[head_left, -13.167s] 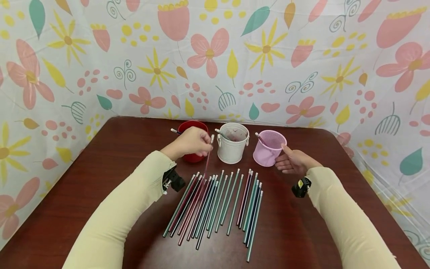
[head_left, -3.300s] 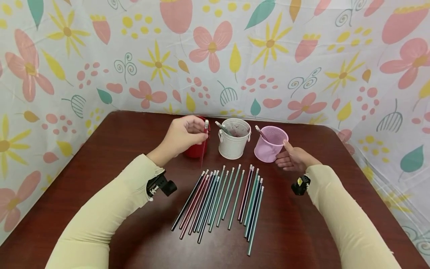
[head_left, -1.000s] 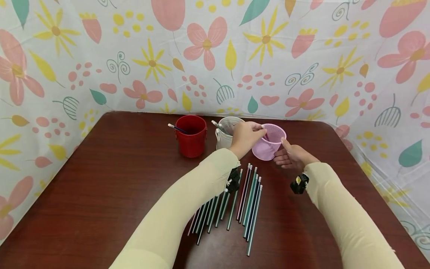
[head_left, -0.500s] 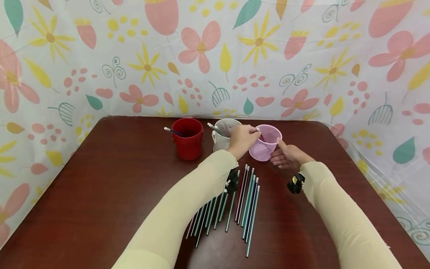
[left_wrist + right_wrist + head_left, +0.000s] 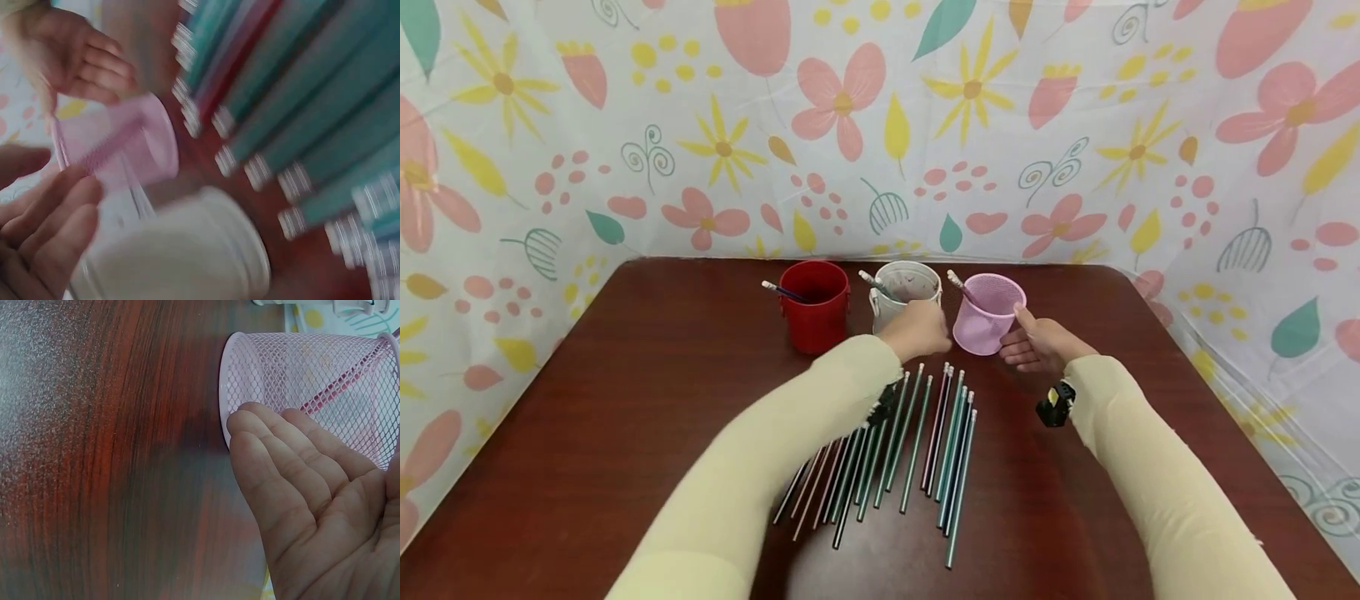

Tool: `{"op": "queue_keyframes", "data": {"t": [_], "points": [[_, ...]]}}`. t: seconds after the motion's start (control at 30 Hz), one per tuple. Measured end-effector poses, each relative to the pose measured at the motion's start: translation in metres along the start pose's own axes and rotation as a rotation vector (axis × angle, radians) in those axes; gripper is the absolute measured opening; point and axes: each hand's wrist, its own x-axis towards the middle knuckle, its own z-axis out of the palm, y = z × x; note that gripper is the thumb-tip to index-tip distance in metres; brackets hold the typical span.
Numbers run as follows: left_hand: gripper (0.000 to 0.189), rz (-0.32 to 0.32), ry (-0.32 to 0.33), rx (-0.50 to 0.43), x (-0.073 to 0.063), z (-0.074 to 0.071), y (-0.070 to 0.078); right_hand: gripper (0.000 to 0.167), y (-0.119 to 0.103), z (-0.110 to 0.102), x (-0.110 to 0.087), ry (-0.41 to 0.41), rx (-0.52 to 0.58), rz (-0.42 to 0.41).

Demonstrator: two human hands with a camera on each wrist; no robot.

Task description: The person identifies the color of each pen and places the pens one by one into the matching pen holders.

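My left hand is in front of the white bucket, above the row of pencils. Its fingers are loosely bent, and the left wrist view shows nothing in them. My right hand is at the right side of the pink mesh pencil cup, its thumb touching the rim and its fingers extended along the cup's side. Reddish pencils lean in that cup, eraser ends up. Teal pencils stand in the white bucket. A dark blue pencil leans in the red bucket.
Several eraser-tipped metallic pencils lie side by side on the dark brown table, in teal, blue, red and black. My left forearm covers part of them. A flower-printed cloth hangs behind the table.
My left hand carried a red pencil to the pink cup, let go of it there, and has moved back left and nearer. A second teal pencil has joined the white bucket since the first frame.
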Motion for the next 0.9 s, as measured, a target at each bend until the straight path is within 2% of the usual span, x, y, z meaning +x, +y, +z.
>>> {"op": "queue_keyframes", "data": {"t": [0.07, 0.1, 0.23, 0.33, 0.43, 0.6, 0.9], "points": [[0.026, 0.004, -0.093, 0.055, -0.008, -0.006, -0.013, 0.088, 0.000, 0.000, 0.000, -0.006, -0.001, -0.007], [0.028, -0.015, -0.133, 0.070, -0.012, -0.010, -0.020, 0.088, 0.000, 0.000, 0.000, -0.007, 0.003, -0.007], [0.020, -0.192, -0.302, -0.006, -0.029, -0.016, -0.050, 0.090, 0.001, -0.001, 0.000, -0.019, -0.014, -0.009], [0.008, -0.283, -0.373, -0.036, -0.042, -0.012, -0.071, 0.090, 0.002, -0.002, 0.000, -0.014, -0.027, 0.001], [0.008, -0.312, -0.408, -0.048, -0.056, -0.008, -0.084, 0.091, 0.002, -0.003, 0.001, -0.011, -0.028, 0.003], [0.013, -0.338, -0.445, -0.046, -0.074, -0.002, -0.093, 0.091, 0.001, -0.003, 0.002, -0.007, -0.018, 0.001], [0.014, -0.351, -0.433, -0.067, -0.083, 0.008, -0.104, 0.089, 0.000, 0.002, 0.004, 0.003, 0.000, 0.014]]}}
